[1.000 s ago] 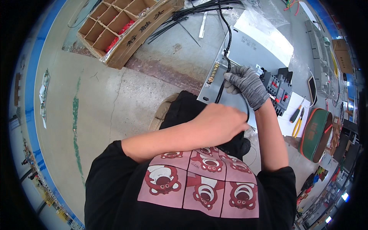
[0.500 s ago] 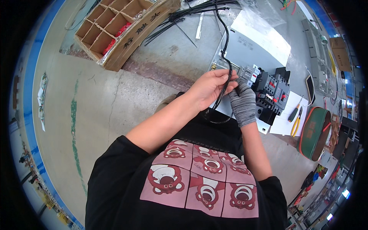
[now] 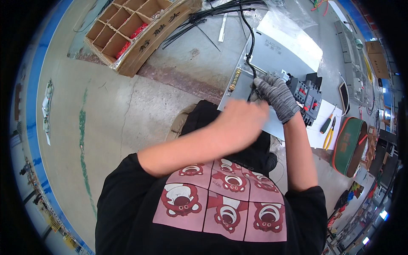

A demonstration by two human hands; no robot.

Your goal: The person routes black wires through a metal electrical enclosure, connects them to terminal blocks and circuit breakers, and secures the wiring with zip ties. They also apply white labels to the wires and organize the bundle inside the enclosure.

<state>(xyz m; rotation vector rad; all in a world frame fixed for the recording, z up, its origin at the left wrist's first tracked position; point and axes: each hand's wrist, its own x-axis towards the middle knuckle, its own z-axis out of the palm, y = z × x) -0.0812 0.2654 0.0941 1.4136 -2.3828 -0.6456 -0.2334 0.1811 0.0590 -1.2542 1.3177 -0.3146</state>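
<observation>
Gripping slim black cable bundle (image 3: pixel 253 42) at approx 2 o'clock w/ right hand in grey striped knit glove (image 3: pixel 276 98): pinched betw thumb & curled fingers, prob to keep it steady above flat pale-grey metal plate (image 3: pixel 265 63). Just beside glove, twd its 8 o'clock, blurred bare left hand (image 3: pixel 243 115); can't tell if gripping or open. At 3 o'clock, seemingly for easy reach: dark-handled screwdriver (image 3: pixel 326 125) & yellow-handled pliers (image 3: pixel 328 138). At 11 o'clock: brown cardboard box (image 3: pixel 131 63), split into square cells, prob to sort small parts. As for materials: bendy, glossy cable snaking twd 12 o'clock; smooth plate w/ brass-coloured screw row (image 3: pixel 234 81) at its 8 o'clock edge; blocky dark moulded-plastic breakers w/ red tabs (image 3: pixel 309 97) at 2–3 o'clock; thin stiff black strips (image 3: pixel 199 18), loosely heaped, at 12.
</observation>
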